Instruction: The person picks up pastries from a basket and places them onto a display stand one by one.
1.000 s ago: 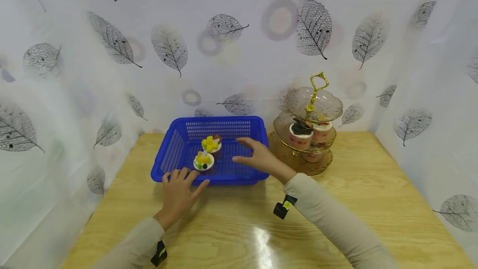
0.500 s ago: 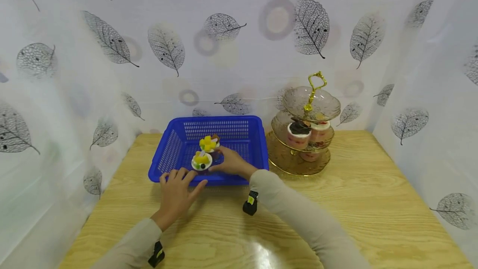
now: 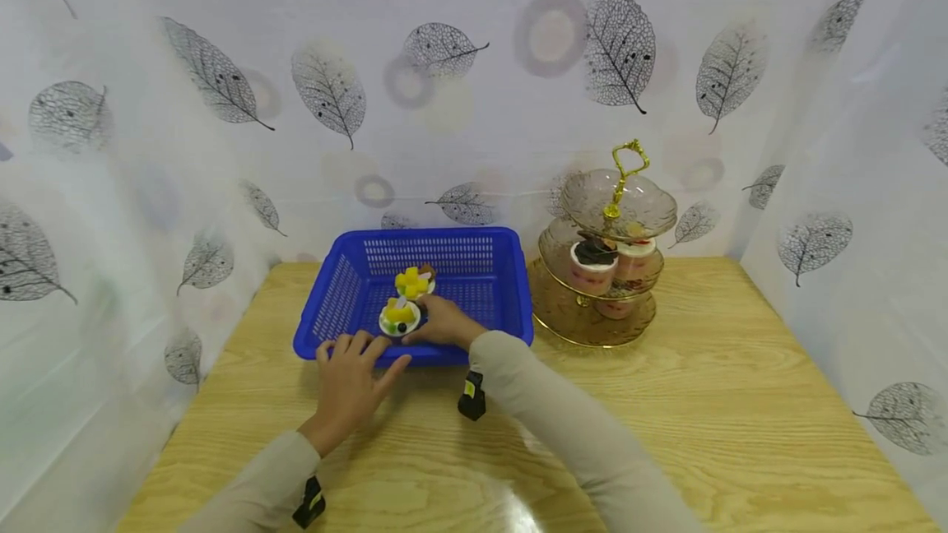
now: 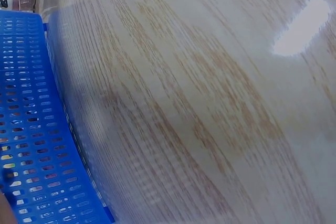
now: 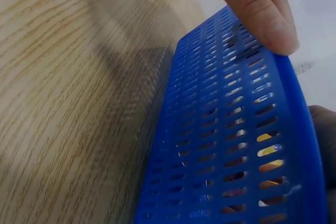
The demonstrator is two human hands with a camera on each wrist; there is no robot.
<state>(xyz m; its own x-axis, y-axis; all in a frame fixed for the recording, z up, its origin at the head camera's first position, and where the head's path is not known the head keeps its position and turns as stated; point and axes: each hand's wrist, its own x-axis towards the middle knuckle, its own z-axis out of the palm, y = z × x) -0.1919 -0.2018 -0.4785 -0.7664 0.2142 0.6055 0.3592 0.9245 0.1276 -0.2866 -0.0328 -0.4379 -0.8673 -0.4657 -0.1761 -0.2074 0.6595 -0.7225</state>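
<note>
Two dessert cups topped with yellow fruit cubes stand in a blue plastic basket (image 3: 511,286). My right hand (image 3: 446,322) reaches over the basket's front rim. Its thumb and fingers curl round the right side of the front dessert cup (image 3: 398,319); the cup's lower part is hidden. The rear dessert cup (image 3: 413,282) stands just behind that hand, apart from its grip as far as I can see. My left hand (image 3: 350,381) rests its spread fingertips on the front rim. In the right wrist view, a left-hand finger (image 5: 257,11) lies over the rim.
Right of the basket stands a three-tier glass stand (image 3: 618,224) with a gold handle. Pink layered dessert cups (image 3: 592,268) sit on its lower tiers, one with a dark topping. A wooden table (image 3: 741,401) lies beneath, with a leaf-print curtain (image 3: 474,105) behind.
My right hand has moved left and down from open space in the basket to the front dessert cup, its fingers closing round it. The left hand has stayed on the rim.
</note>
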